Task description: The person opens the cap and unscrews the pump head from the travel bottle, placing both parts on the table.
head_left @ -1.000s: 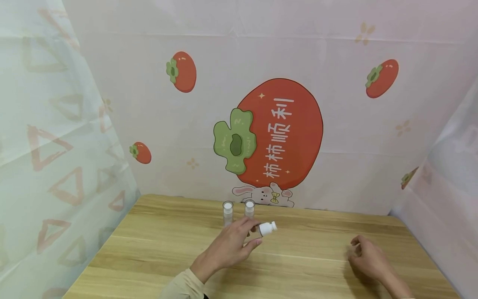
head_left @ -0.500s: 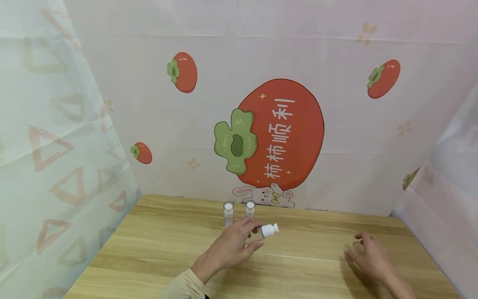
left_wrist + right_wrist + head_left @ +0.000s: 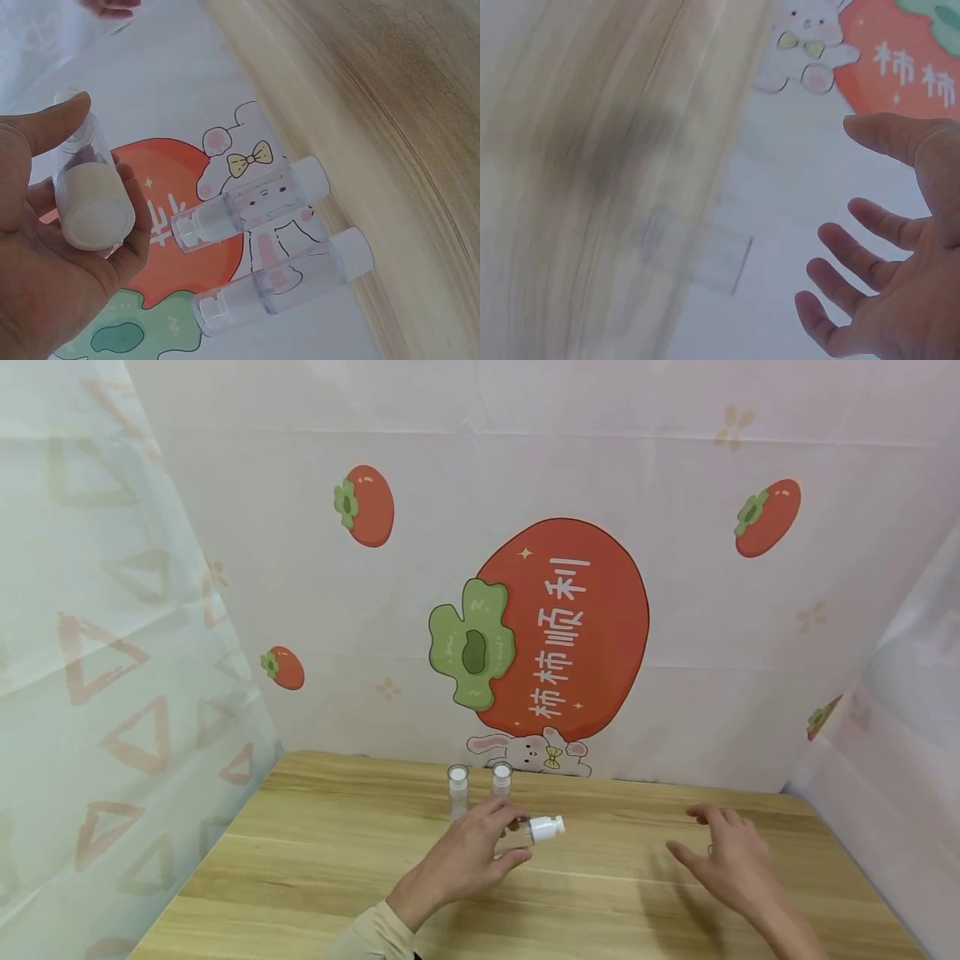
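My left hand [image 3: 468, 852] grips a small clear pump bottle [image 3: 546, 827] with a white pump top, tilted almost onto its side above the table. In the left wrist view the pale base of this bottle [image 3: 94, 217] faces the camera, with the thumb along its upper side. Over the table's right part, my right hand [image 3: 731, 860] has its thumb and fingers spread and holds nothing. A clear cap [image 3: 701, 251] stands on the table just beyond those fingers; in the head view the hand hides most of it.
Two similar bottles with clear caps, a left one [image 3: 458, 793] and a right one [image 3: 502, 779], stand upright near the back of the wooden table [image 3: 315, 843]. Behind the table hangs a pale cloth [image 3: 697, 710] printed with persimmons and a rabbit.
The right hand has spread its fingers and let go of the clear cap, moving a little left. The left hand has tipped the pump bottle slightly, its top shifting right and down.
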{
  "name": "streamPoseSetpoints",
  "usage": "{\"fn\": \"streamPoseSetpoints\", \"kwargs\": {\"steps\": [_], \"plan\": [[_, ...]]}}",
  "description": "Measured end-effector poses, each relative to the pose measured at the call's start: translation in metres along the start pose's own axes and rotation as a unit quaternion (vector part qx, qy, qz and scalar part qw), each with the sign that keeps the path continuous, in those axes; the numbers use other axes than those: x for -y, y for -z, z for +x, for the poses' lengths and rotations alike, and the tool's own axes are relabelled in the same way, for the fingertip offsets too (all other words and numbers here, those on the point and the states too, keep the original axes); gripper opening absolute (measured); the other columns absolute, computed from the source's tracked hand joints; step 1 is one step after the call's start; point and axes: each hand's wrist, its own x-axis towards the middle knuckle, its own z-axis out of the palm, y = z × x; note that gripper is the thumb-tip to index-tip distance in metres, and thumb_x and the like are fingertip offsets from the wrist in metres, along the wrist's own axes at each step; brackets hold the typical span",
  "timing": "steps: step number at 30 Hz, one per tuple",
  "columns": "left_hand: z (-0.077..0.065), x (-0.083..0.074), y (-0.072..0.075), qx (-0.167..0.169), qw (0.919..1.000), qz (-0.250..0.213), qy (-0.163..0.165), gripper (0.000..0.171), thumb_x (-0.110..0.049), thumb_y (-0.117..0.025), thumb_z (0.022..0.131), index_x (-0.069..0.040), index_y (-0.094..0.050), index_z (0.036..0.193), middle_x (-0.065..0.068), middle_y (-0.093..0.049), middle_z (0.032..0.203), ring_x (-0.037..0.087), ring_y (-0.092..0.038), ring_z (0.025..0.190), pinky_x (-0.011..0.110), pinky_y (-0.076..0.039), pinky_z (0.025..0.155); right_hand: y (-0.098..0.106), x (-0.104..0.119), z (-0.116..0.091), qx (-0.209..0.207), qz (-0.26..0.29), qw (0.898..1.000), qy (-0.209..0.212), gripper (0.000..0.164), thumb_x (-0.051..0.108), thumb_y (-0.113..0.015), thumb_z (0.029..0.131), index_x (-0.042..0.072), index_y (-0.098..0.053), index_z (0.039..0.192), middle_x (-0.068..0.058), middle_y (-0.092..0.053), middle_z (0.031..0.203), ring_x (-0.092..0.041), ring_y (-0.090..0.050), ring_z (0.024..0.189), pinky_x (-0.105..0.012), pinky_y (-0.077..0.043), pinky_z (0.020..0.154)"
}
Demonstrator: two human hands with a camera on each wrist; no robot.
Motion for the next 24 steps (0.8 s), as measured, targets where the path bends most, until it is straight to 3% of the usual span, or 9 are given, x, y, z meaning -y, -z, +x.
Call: {"fn": "streamPoseSetpoints", "kwargs": {"steps": [6, 12, 19, 24], "plan": [[0.001, -0.003, -0.001, -0.004, 0.9999, 0.0, -0.011, 0.037, -0.028, -0.08, 0.089, -0.013, -0.067, 0.121, -0.006, -0.061, 0.112, 0.006, -0.06, 0.1, 0.023, -0.052, 0.085, -0.007, 0.023, 0.0, -0.024, 0.054, 0.996, 0.06, 0.053, 0.029, -0.087, 0.081, 0.001, -0.064, 0.119, -0.015, -0.066, 0.111, -0.039, -0.06, 0.102, -0.059, -0.046, 0.079], [0.001, -0.004, -0.003, -0.016, 0.9993, 0.01, -0.032, 0.036, -0.027, -0.082, 0.087, -0.014, -0.067, 0.118, -0.007, -0.062, 0.112, 0.006, -0.061, 0.099, 0.021, -0.052, 0.085, -0.01, 0.049, -0.005, -0.035, 0.096, 0.986, 0.129, 0.051, 0.029, -0.088, 0.08, 0.008, -0.065, 0.12, 0.002, -0.065, 0.111, -0.022, -0.061, 0.103, -0.048, -0.051, 0.081], [0.001, -0.006, -0.003, -0.015, 0.9991, 0.012, -0.037, 0.037, -0.024, -0.084, 0.086, -0.011, -0.068, 0.117, -0.004, -0.064, 0.109, 0.008, -0.063, 0.097, 0.022, -0.052, 0.083, -0.01, 0.072, -0.008, 0.04, 0.164, 0.978, 0.125, 0.053, 0.041, -0.081, 0.086, 0.015, -0.061, 0.128, 0.012, -0.062, 0.115, -0.015, -0.06, 0.105, -0.044, -0.053, 0.086], [0.002, -0.008, -0.004, -0.013, 0.9989, 0.026, -0.037, 0.037, -0.025, -0.084, 0.085, -0.013, -0.068, 0.116, -0.006, -0.063, 0.108, 0.006, -0.061, 0.096, 0.022, -0.051, 0.084, -0.013, 0.082, -0.006, 0.087, 0.216, 0.962, 0.144, 0.05, 0.038, -0.079, 0.088, 0.019, -0.058, 0.129, 0.013, -0.062, 0.109, -0.009, -0.06, 0.1, -0.033, -0.054, 0.083]]}}
